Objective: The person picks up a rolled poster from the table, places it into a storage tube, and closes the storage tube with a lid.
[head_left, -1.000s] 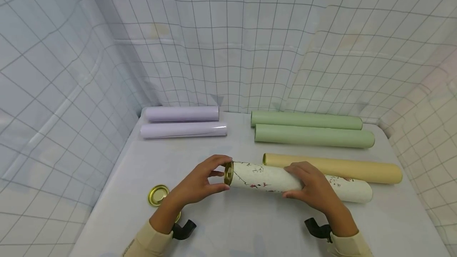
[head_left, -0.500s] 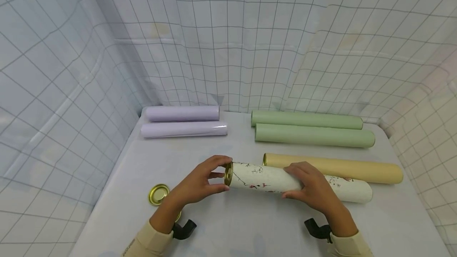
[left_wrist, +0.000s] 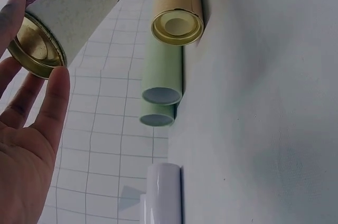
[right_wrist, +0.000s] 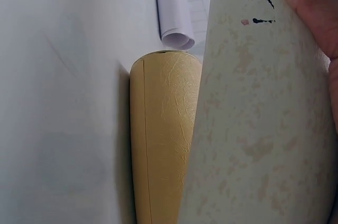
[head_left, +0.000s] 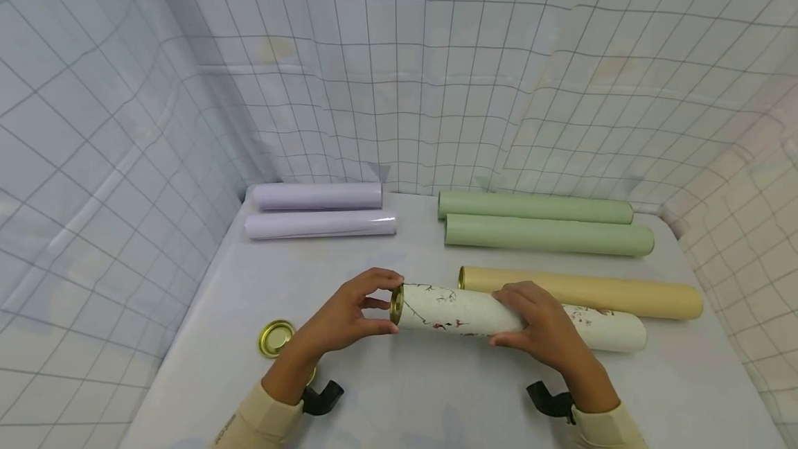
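Note:
A white cardboard tube (head_left: 461, 312) printed with dark branches and red blossoms lies across the middle in the head view. My right hand (head_left: 542, 324) grips it from above, thumb on the near side and fingers over the far side. At its left end sits a gold metal cap (head_left: 397, 305), which my left hand (head_left: 352, 314) pinches by the rim between thumb and fingers. In the left wrist view the cap (left_wrist: 37, 47) sits in the tube's mouth, fingertips at its edge. The right wrist view shows the tube (right_wrist: 259, 129) with only part of the hand beside it.
A yellow tube (head_left: 586, 293) with a gold end lies just behind the white one. Two green tubes (head_left: 548, 235) rest at the back right, two pale purple rolls (head_left: 321, 224) at the back left. A loose gold cap (head_left: 276, 339) lies left of my left forearm, another partly behind the wrist.
The tube and both hands have shifted very slightly left in the head view. Both grips look the same as before.

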{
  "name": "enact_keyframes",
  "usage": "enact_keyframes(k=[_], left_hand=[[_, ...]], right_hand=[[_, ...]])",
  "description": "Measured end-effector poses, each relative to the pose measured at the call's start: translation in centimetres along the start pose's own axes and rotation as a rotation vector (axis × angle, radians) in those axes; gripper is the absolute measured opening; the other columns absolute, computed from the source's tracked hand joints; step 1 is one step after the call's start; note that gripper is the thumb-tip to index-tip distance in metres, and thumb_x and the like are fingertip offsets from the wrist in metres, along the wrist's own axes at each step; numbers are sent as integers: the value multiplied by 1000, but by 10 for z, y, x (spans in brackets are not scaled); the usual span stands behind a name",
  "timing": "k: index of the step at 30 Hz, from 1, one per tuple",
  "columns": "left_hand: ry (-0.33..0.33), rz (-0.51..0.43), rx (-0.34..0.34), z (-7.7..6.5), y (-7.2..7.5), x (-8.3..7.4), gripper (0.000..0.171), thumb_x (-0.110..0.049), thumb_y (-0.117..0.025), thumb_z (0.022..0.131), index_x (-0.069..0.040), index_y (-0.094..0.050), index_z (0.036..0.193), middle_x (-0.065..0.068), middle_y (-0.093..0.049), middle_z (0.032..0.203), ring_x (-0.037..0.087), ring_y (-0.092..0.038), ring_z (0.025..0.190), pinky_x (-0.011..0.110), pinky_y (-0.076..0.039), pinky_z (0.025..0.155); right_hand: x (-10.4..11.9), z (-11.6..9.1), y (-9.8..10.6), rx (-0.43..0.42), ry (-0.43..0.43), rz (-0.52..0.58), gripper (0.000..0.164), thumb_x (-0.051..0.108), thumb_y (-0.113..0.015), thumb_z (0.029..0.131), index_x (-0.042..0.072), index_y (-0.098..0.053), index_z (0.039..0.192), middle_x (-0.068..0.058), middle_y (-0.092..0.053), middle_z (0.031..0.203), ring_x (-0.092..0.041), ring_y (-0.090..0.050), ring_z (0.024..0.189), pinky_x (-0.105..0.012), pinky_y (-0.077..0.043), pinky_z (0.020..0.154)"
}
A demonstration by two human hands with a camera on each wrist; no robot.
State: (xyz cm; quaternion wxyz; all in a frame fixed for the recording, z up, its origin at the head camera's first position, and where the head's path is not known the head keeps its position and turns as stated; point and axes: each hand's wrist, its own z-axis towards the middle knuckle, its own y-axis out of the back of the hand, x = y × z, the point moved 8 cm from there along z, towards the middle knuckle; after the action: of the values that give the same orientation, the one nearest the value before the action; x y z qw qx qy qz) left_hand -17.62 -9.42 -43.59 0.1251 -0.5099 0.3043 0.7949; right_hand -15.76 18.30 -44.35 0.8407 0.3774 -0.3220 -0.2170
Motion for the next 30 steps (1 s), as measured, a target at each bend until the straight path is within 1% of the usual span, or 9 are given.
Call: enact_keyframes(k=[6, 9, 12, 16, 19, 25, 30], left_hand=[[3, 23, 6, 1, 1, -3, 63, -2, -85, 76, -8, -57, 132, 14, -51, 134, 30, -54, 121, 40, -57, 87], [13, 22, 10, 0, 1, -2, 62, -7, -84, 79, -10, -57, 135, 12, -51, 135, 30, -53, 123, 37, -56, 88], [36, 22, 16, 0, 0, 1, 62, -10, -83, 81, -10, -57, 137, 10, -50, 137, 30, -52, 125, 36, -56, 89], [62, 24, 20, -1, -3, 4, 63, -9, -83, 81, -12, -56, 138, 9, -49, 139, 29, -52, 127, 35, -55, 90], [81, 8, 25, -3, -4, 6, 65, -7, -83, 80, -13, -54, 138, 9, -48, 139, 27, -51, 127, 35, -54, 91], [106, -29, 34, -10, -9, 13, 67, -8, -81, 83, -10, -47, 142, 5, -46, 140, 26, -50, 127, 34, -53, 95], [104, -15, 16, -11, -9, 15, 70, 1, -81, 80, -7, -47, 141, 8, -46, 139, 28, -51, 125, 35, -54, 93]], right_hand=[[1, 1, 0, -9, 9, 5, 69, 52, -87, 63, 9, -69, 115, -2, -67, 111, -23, -62, 100, -43, -54, 78], [2, 2, 0, -15, 10, 2, 69, 48, -90, 61, 9, -70, 115, -2, -67, 111, -22, -62, 99, -43, -54, 77], [2, 1, 0, -22, 9, -3, 70, 46, -91, 60, 8, -70, 114, -2, -67, 110, -22, -62, 99, -43, -54, 77], [1, -1, -1, -18, 0, -4, 70, 44, -92, 57, 8, -70, 114, -2, -66, 110, -22, -62, 99, -42, -55, 77], [0, -2, -3, 5, -14, -2, 71, 43, -93, 58, 10, -69, 115, -2, -66, 112, -21, -61, 101, -41, -54, 78], [0, -3, -6, 58, -35, -19, 71, 45, -93, 59, 13, -68, 117, 1, -65, 113, -19, -61, 101, -40, -54, 78], [1, -2, -9, 80, -37, -37, 72, 41, -94, 59, 12, -66, 120, -1, -65, 115, -22, -62, 103, -42, -55, 80]])
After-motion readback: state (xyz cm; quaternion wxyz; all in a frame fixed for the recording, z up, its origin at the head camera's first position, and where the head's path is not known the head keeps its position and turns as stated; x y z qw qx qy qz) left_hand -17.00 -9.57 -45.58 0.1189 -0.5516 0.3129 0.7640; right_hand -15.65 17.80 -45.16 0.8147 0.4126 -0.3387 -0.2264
